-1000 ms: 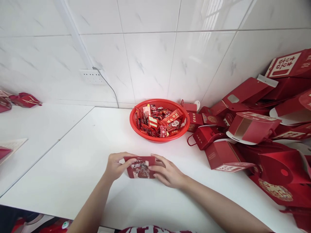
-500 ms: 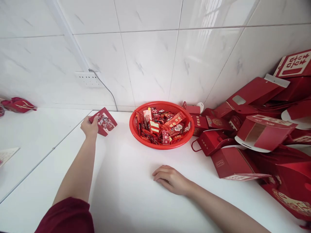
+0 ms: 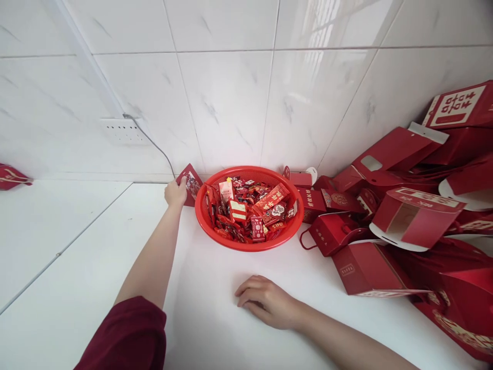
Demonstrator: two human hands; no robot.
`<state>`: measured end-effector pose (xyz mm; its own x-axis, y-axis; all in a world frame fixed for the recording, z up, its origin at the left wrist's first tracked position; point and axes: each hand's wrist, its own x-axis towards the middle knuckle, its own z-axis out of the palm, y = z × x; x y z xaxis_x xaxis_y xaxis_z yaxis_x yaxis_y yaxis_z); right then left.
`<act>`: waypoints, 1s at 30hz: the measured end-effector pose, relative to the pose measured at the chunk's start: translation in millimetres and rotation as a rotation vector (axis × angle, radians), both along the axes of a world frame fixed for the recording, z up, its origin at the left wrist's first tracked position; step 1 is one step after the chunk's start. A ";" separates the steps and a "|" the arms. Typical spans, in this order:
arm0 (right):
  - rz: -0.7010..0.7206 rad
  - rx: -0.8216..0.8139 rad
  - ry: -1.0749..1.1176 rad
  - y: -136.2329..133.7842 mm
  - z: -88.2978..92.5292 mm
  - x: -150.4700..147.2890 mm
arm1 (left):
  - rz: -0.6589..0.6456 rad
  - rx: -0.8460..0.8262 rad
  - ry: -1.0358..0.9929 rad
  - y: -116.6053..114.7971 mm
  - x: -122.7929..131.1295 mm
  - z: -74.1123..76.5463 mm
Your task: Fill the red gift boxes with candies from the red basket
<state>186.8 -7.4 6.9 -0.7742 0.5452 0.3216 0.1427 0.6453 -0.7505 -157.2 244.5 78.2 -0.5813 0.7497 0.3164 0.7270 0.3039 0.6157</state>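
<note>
"Where is the left hand?"

"Way up by the back edge of the tabletop, near the wall. Its fingers are pinching the left side of a flat red packet with a picture on it."

"Where is the packet, then?"

"By that back edge too, just left of the round red basket. It is tilted. I can't tell if it touches the basket or the tabletop."

"What's in the basket?"

"Lots of little wrapped treats, mostly red. One has red and cream stripes."

"And the right hand?"

"It rests closer to the front edge, below the basket. Its fingers are loose and a bit bent, with a gap above the thumb. Its palm is hidden."

"What's that big pile?"

"Red boxes, heaped all down the right side, up to the back edge. Some have their flaps up."

"Anything on the left?"

"A red pouch, at the back edge, far over. A gray cord hangs down from the wall socket."
</note>
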 end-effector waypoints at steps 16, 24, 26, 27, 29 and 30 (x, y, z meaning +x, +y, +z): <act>-0.006 0.002 0.009 2.6 -5.1 -2.2 | -0.077 -0.023 -0.001 25.3 17.9 1.5; 0.003 0.049 -0.011 4.2 -4.0 -3.1 | -0.124 -0.045 -0.077 28.7 27.4 12.3; 0.003 0.065 -0.005 4.3 -5.0 -3.5 | -0.167 -0.043 -0.102 24.2 27.9 20.6; 0.005 0.073 -0.002 4.5 -5.3 -3.7 | -0.193 -0.038 -0.111 21.2 28.1 25.4; 0.008 0.089 0.000 4.9 -5.5 -3.9 | -0.240 -0.011 -0.121 14.0 29.1 35.8; 0.009 0.097 0.002 5.1 -5.4 -3.8 | -0.255 0.013 -0.118 9.7 30.3 41.2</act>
<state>183.0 -2.4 1.5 -0.7786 0.5042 0.3736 0.1351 0.7161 -0.6848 -126.9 254.1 119.4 -0.4076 0.8730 0.2677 0.7018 0.1119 0.7035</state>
